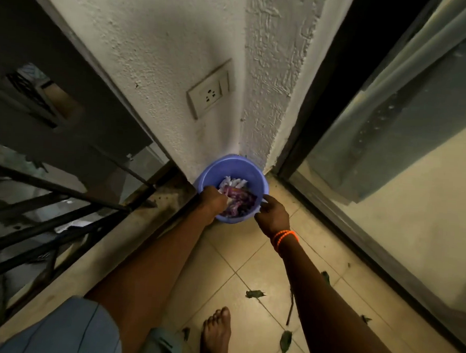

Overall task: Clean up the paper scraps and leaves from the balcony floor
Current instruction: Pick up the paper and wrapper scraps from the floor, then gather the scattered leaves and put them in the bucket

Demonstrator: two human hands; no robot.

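Left hand (pixel 214 201) reaches into the blue bucket (pixel 233 167), fingers curled round white paper scraps (pixel 233 182); right hand (pixel 273 215) pinches the rim. Bucket sits in the wall corner. Leaves (pixel 254 293) scattered on tiled floor (pixel 239 247) near my foot (pixel 215 332)

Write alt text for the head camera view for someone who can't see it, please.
Seen from above, a person's left hand reaches into a blue bucket of paper scraps in a balcony corner, while the right hand grips its rim. Several leaves lie on the tiled floor near a bare foot.
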